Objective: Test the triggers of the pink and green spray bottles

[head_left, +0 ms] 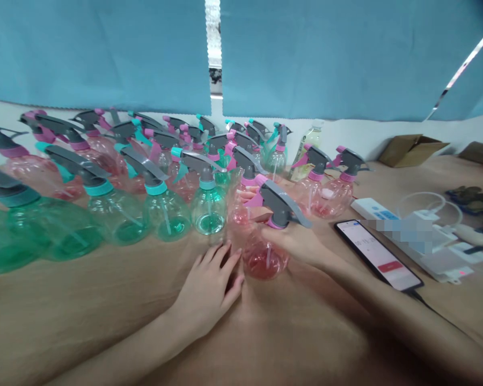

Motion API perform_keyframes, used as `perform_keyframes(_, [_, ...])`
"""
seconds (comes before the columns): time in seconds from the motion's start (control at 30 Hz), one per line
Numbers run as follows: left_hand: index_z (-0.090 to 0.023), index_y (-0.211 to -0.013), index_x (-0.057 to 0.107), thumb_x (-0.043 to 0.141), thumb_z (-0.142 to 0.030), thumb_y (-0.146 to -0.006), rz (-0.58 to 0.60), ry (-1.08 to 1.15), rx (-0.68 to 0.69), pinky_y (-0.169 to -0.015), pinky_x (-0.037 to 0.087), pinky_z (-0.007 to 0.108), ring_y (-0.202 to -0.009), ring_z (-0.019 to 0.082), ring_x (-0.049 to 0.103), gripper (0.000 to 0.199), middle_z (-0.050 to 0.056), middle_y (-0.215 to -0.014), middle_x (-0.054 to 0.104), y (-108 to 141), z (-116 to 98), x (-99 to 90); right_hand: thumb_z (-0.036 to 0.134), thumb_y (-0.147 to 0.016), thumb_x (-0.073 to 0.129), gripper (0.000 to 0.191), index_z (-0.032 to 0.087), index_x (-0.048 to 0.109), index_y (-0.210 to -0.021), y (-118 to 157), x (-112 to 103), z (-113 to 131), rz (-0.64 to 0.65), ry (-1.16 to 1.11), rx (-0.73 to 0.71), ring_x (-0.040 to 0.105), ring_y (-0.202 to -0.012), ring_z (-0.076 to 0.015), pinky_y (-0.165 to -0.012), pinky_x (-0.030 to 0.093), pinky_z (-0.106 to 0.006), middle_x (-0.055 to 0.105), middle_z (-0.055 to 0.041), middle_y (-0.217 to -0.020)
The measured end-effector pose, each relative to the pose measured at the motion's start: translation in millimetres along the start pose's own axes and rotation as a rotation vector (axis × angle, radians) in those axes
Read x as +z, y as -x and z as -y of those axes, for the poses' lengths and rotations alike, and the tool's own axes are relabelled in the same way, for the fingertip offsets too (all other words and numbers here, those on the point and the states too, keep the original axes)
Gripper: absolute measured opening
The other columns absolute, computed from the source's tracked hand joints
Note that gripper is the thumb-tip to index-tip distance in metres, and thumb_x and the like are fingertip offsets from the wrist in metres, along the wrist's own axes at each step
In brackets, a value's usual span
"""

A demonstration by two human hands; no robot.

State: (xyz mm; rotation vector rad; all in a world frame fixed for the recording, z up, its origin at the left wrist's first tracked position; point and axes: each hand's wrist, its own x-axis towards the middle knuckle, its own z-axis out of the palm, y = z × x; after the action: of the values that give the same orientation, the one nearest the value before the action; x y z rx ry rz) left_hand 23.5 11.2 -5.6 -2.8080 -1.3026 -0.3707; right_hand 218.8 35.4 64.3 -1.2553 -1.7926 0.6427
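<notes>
My left hand (pixel 209 284) lies palm down on the table, fingers a little spread and holding nothing. Its fingertips are close beside a near pink spray bottle (pixel 265 257) with a grey trigger head, a pink collar and some pink liquid. My right hand (pixel 298 241) reaches in from the right behind that bottle, which partly hides it. Its fingers are around another pink spray bottle (pixel 241 212) just behind; the exact grip is partly covered. Left of these, a green spray bottle (pixel 209 212) with a turquoise nozzle stands upright.
More green bottles (pixel 167 214) and pink bottles (pixel 28 171) crowd the left and back. Two pink bottles (pixel 334 195) stand right of my hand, near a labelled bottle (pixel 308 147). A phone (pixel 378 254), a power strip (pixel 406 236) with cables and a cardboard box (pixel 410 150) lie right.
</notes>
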Motion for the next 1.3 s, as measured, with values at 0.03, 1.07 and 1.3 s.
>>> perform_keyframes(0.03, [-0.014, -0.124, 0.055, 0.042, -0.031, -0.092, -0.001, 0.003, 0.000, -0.091, 0.043, 0.048, -0.119, 0.032, 0.046, 0.038, 0.015, -0.133, 0.051, 0.0, 0.0, -0.2, 0.018, -0.069, 0.050, 0.043, 0.030, 0.058, -0.109, 0.2, -0.3, 0.3, 0.006, -0.006, 0.004, 0.064, -0.078, -0.0192, -0.071, 0.053, -0.033, 0.068, 0.0009, -0.084])
perform_keyframes(1.07, [-0.013, -0.127, 0.054, 0.041, -0.035, -0.093, 0.010, -0.004, 0.002, -0.091, 0.043, 0.048, -0.120, 0.033, 0.045, 0.042, 0.015, -0.132, 0.052, -0.8, 2.7, 1.5, 0.026, -0.071, 0.055, 0.007, 0.025, 0.052, -0.065, 3.4, -8.6, 0.0, -0.034, 0.056, 0.108, 0.062, -0.070, -0.0190, -0.066, 0.053, -0.034, 0.062, 0.0006, -0.065])
perform_keyframes(1.3, [-0.014, -0.126, 0.055, 0.040, -0.035, -0.094, 0.007, -0.006, -0.004, -0.091, 0.043, 0.048, -0.119, 0.033, 0.046, 0.041, 0.015, -0.132, 0.052, -0.7, 2.4, 0.8, 0.026, -0.067, 0.053, 0.003, 0.024, 0.052, -0.069, 3.3, -7.4, -4.6, -0.054, -0.023, 0.087, 0.061, -0.074, -0.0192, -0.066, 0.053, -0.034, 0.062, -0.0002, -0.074])
